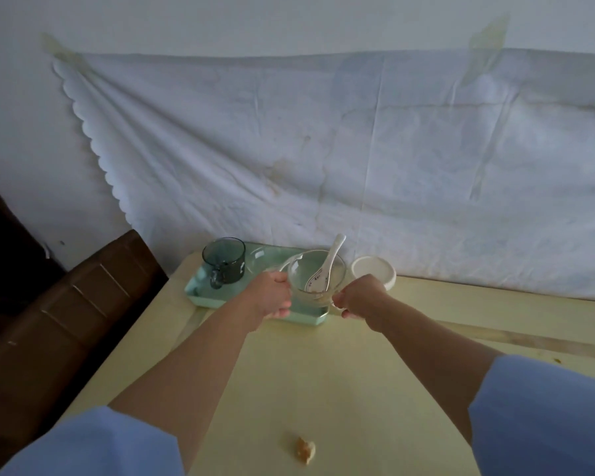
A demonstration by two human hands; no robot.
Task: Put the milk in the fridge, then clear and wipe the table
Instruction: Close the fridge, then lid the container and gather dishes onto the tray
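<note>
A clear glass bowl [316, 269] with a white ceramic spoon [331, 261] in it is over the right end of a mint green tray [200, 293] at the table's far edge. My left hand [272, 297] grips the bowl's left side. On the bowl's right side my right hand [359, 297] holds it with curled fingers. A dark glass mug [224, 261] stands on the left part of the tray. No milk is in view.
A small white round dish [375, 271] sits right of the bowl near the wall. A food crumb [304, 450] lies on the yellow table [323, 372] close to me. A brown cabinet [66, 321] stands left of the table. A white cloth hangs on the wall behind.
</note>
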